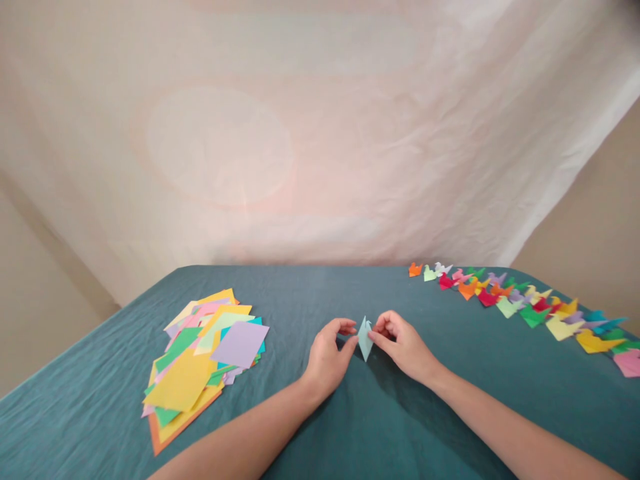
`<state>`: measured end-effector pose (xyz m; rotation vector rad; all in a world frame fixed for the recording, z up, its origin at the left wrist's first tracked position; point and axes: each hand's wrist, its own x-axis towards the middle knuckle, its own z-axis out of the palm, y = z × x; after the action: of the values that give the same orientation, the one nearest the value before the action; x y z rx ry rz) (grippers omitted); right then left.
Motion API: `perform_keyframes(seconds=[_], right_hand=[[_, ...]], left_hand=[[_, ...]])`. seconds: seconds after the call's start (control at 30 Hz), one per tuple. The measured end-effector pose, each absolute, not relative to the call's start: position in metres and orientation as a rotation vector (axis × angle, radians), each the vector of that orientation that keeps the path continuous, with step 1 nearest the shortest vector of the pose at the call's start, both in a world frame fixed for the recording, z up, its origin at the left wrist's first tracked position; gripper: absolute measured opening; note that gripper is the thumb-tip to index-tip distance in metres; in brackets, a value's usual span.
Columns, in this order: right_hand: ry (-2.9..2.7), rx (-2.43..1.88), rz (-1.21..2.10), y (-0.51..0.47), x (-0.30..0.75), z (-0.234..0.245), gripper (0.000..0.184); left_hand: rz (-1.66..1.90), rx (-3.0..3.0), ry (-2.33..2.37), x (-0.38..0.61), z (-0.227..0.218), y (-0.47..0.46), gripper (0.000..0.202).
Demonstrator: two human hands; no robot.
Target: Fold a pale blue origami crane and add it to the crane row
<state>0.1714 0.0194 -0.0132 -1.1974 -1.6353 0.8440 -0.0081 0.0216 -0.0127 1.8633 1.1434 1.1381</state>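
A small pale blue folded paper bird (365,340) stands on end between my two hands, at the middle of the table. Narrow points stick up at its top, and one is bent over at the tip. My right hand (403,343) pinches its right side between thumb and fingers. On the other side, my left hand (331,353) has its thumb and curved fingertips apart, right beside the paper's left edge. Whether the left thumb touches the paper is hard to tell.
A spread pile of coloured paper squares (185,380) lies on the left. Several folded paper birds (510,305) in many colours stand in rows along the right side. A dark green cloth (300,287) covers the table, and a pale sheet (320,147) hangs behind it.
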Motion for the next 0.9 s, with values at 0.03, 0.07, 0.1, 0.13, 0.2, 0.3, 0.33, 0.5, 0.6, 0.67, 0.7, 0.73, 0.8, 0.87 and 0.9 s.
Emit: perform_keyframes(seconds=[0.03,0.07,0.1,0.13,0.2,0.3,0.33,0.5,0.6,0.67,0.7,0.73,0.8,0.87,0.9], right_hand=[[-1.673,-1.233,0.793,0.022,0.174,-0.014,0.018],[-1.738,-1.262,0.748,0.024,0.176,-0.015,0.016],[-1.799,-1.277,0.709,0.026,0.177,-0.016,0.015],[-1.839,-1.280,0.682,0.028,0.179,-0.017,0.013],[-1.897,-1.270,0.653,0.030,0.180,-0.019,0.011],[-1.947,-1.275,0.588,0.032,0.181,-0.022,0.010],[-1.963,-1.285,0.551,0.032,0.181,-0.023,0.010],[-2.021,-1.303,0.390,0.031,0.183,-0.028,0.011],[-2.055,-1.297,0.342,0.031,0.184,-0.029,0.011],[-2.074,-1.297,0.322,0.031,0.184,-0.029,0.010],[-2.076,-1.299,0.313,0.031,0.184,-0.029,0.010],[-2.075,-1.304,0.305,0.032,0.185,-0.029,0.010],[-2.069,-1.312,0.294,0.032,0.185,-0.029,0.011],[-2.074,-1.316,0.289,0.031,0.185,-0.029,0.011],[-2.084,-1.316,0.285,0.031,0.185,-0.028,0.011]], left_hand=[[1.121,1.951,1.154,-0.009,-0.011,0.021,0.020],[1.092,2.044,1.157,-0.010,-0.010,0.020,0.020],[1.052,2.136,1.154,-0.011,-0.008,0.019,0.021],[1.004,2.221,1.145,-0.011,-0.006,0.018,0.022],[0.910,2.362,1.123,-0.012,-0.003,0.016,0.024],[0.801,2.509,1.105,-0.013,-0.001,0.016,0.027],[0.775,2.542,1.108,-0.013,-0.002,0.016,0.028],[0.695,2.616,1.131,-0.013,-0.006,0.018,0.031],[0.656,2.649,1.100,-0.013,-0.007,0.018,0.032],[0.630,2.670,1.084,-0.013,-0.007,0.018,0.033],[0.619,2.679,1.081,-0.013,-0.007,0.018,0.033],[0.609,2.687,1.080,-0.014,-0.007,0.019,0.033],[0.604,2.696,1.077,-0.014,-0.009,0.019,0.034],[0.615,2.697,1.075,-0.015,-0.010,0.020,0.034],[0.622,2.695,1.074,-0.015,-0.010,0.020,0.034]])
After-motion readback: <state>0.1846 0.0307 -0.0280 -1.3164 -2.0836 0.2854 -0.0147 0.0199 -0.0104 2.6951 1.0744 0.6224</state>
